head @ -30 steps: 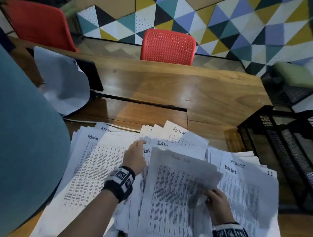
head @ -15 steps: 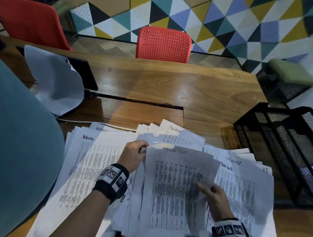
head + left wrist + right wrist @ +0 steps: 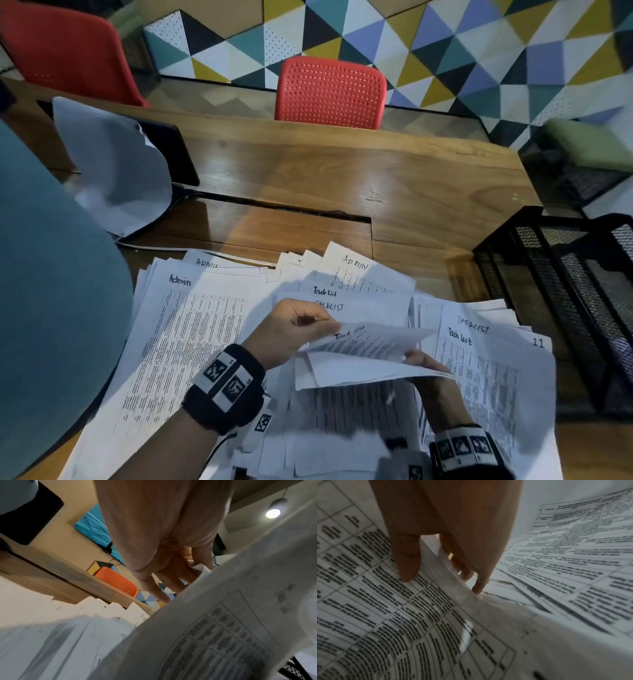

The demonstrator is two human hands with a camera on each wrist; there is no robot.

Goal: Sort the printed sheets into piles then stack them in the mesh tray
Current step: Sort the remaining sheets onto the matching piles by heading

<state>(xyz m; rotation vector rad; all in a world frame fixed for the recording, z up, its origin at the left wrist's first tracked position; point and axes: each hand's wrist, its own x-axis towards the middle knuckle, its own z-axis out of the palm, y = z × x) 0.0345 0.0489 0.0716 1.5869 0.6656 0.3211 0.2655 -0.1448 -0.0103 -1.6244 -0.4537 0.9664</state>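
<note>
Printed sheets cover the near table: an "Admin" pile (image 3: 191,342) on the left and a "Task list" pile (image 3: 486,380) on the right. Between them a lifted task-list sheet (image 3: 363,363) hangs nearly flat above the papers. My left hand (image 3: 323,327) pinches its top left corner; in the left wrist view the fingers (image 3: 163,589) reach over the sheet (image 3: 223,628). My right hand (image 3: 416,359) grips its right edge, thumb (image 3: 407,568) on the printed face (image 3: 402,615) and fingers behind. The black mesh tray (image 3: 548,274) stands at the right edge, apart from both hands.
A white curved sheet (image 3: 116,171) leans on a black device (image 3: 171,154) at the back left. A cable slot (image 3: 284,209) crosses the wooden table (image 3: 342,171). Two red chairs (image 3: 329,92) stand beyond it. A large teal shape (image 3: 51,291) fills the left.
The lifted sheet has tipped from facing me to nearly flat. My left hand left the pile and took hold of the sheet's top corner. The right hand kept hold of its edge.
</note>
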